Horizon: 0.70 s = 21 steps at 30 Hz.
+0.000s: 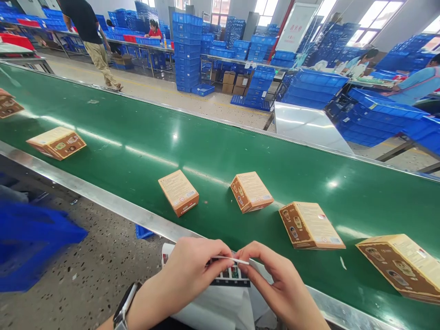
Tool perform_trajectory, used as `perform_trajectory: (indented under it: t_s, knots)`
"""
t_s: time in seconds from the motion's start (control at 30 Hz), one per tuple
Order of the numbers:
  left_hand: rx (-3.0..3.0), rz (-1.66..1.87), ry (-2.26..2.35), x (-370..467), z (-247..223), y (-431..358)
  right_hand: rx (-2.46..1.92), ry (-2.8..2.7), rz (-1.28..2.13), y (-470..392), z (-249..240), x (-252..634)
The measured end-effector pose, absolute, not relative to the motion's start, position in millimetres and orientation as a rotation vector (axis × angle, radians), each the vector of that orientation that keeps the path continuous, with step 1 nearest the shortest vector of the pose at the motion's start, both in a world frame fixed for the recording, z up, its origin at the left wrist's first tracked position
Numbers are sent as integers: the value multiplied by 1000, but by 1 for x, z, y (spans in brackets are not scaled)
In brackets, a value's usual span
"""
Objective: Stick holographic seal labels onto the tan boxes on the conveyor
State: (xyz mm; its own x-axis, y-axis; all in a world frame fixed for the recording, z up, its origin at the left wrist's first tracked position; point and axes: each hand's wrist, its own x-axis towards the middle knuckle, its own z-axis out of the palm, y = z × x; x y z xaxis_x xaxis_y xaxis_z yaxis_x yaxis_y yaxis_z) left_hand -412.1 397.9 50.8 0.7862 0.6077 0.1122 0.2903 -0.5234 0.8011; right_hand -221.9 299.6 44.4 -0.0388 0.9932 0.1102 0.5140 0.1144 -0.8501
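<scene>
My left hand [197, 261] and my right hand [275, 277] meet at the near edge of the green belt. Both are closed in a pinch on a thin white strip [238, 261], seen nearly edge-on. Just below the strip, a dark-bordered sheet with small coloured pictures [231, 281] shows, partly covered by my fingers. Whether it is joined to the strip, I cannot tell. White sheeting [223, 307] lies beneath my hands. Beyond them on the belt, the closest brown and cream printed boxes are one at left [178, 190] and one at right [252, 190].
More printed boxes sit along the green conveyor belt [137, 133], including one at right [311, 224] and one at far left [57, 142]. A blue bin [37, 247] is at lower left. Stacked blue crates [187, 52] and several people are across the aisle, one person [85, 36] on foot.
</scene>
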Motion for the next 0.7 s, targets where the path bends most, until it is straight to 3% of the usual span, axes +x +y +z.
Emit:
perform_trajectory:
  t_s: [0.33,0.57,0.7]
  knots:
    - [2213,480,659,-408,50,400,-1552,-1730,637,298,48,-215]
    - [2361,452,627,-403,53,401,-1499,-1896,46,299,66,-208]
    - [2376,396,628,-396,57,402,-1481,-1972,-102,298,72,-211]
